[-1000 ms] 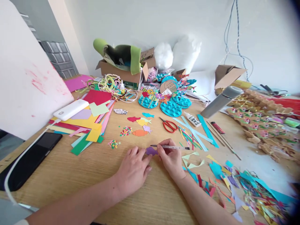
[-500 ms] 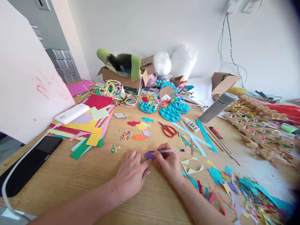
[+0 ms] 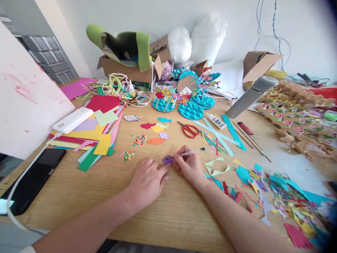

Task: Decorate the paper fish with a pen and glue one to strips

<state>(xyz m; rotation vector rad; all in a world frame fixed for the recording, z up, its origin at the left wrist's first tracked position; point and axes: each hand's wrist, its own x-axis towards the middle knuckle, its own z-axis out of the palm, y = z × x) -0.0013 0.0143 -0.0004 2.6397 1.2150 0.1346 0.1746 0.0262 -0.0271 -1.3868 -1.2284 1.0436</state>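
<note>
Your right hand (image 3: pixel 188 165) is grasping a thin pen (image 3: pixel 193 152) between its fingers, and the pen leans, with its tip directed onto the purple paper piece (image 3: pixel 166 160). This purple piece lies on the worktop (image 3: pixel 110 200), between your two hands, and is partly covered by the fingers. Your left hand (image 3: pixel 149 181) rests palm down on the worktop; its fingers are released, not clenched, and the index finger touches the near edge of the purple piece. Just beyond it lies the orange paper fish (image 3: pixel 155 141), with the lilac paper fish (image 3: pixel 163 136) beside it. The red-handled scissors (image 3: pixel 190 131) lie farther away, beyond your right hand, and the small confetti pile (image 3: pixel 127 156) is near your left hand.
</note>
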